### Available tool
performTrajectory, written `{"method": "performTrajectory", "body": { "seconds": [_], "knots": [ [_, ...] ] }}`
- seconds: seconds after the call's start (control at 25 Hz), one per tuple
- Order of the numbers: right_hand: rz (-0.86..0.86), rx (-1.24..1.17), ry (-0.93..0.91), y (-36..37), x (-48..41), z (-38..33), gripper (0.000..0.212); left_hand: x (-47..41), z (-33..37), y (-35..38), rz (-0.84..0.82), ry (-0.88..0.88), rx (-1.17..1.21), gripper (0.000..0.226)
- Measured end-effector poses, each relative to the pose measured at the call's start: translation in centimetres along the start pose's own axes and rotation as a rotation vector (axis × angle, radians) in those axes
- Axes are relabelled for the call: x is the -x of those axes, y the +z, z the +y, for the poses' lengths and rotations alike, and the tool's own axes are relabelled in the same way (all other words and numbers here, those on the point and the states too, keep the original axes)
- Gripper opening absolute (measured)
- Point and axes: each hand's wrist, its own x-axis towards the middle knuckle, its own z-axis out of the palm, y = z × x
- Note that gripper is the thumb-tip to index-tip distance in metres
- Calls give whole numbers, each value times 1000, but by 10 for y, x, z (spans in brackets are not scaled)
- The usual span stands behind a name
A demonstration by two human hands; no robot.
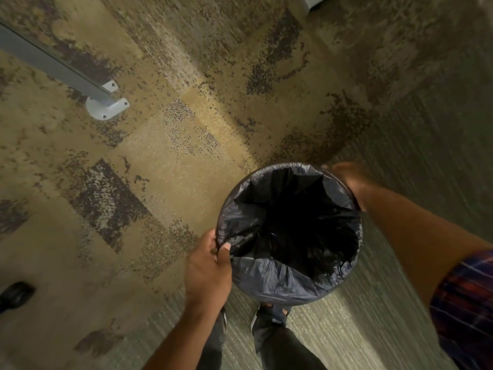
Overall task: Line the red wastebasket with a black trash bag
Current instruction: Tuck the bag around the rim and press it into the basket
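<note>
Black trash bag (269,273) rim gripped by both hands: left (206,271), right (349,180).

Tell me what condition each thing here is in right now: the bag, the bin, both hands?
black trash bag: open, mouth folded out over the bin's rim, inside hanging loose and crumpled.
wastebasket: upright on the carpet, rim wrapped by the bag, its red not visible.
left hand: pinching the bag edge at the near-left rim.
right hand: on the far-right rim, blurred; grip unclear.
metal post: bolted to the floor by its base plate.
</note>
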Motion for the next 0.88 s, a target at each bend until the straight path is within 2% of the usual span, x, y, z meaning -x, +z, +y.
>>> {"method": "performTrajectory", "body": {
  "seconds": [0.08, 0.16, 0.2, 0.24, 0.28, 0.32, 0.36, 0.44, 0.48, 0.64, 0.76, 0.84, 0.88],
  "knots": [
    [369, 49, -171, -2, 5, 1, 25, -5, 0, -2, 14, -28, 11, 26],
    [655, 101, -569, 1, 41, 4, 23, -7, 8, -6, -61, -76, 92, 36],
    [654, 113, -762, 12, 67, 9, 20, -7, 12, -6, -93, -93, 123, 44],
    [547, 123, -905, 30, 91, 13, 20, -6, 16, -4, -103, -96, 137, 48],
    [354, 149, -935, 54, 111, 21, 25, -5, 19, -2, -97, -89, 127, 46],
    [121, 200, -827, 79, 124, 26, 37, -4, 22, 0, -84, -72, 110, 39],
    [-86, 268, -627, 102, 131, 31, 54, -3, 23, 1, -73, -59, 110, 32],
    [-329, 362, -258, 140, 121, 46, 75, -2, 21, 4, -77, -54, 152, 24],
    [-403, 376, -178, 154, 112, 54, 79, -1, 19, 5, -90, -51, 161, 24],
    [-541, 296, -86, 184, 91, 76, 93, -4, 12, 9, -128, -58, 178, 36],
    [-636, 213, -115, 177, 91, 79, 111, -4, 11, 8, -129, -95, 185, 46],
    [-640, 181, -134, 164, 90, 76, 116, -4, 14, 8, -124, -96, 180, 36],
    [-615, 151, -119, 157, 87, 72, 112, -3, 16, 8, -113, -92, 174, 30]
  ]
}}
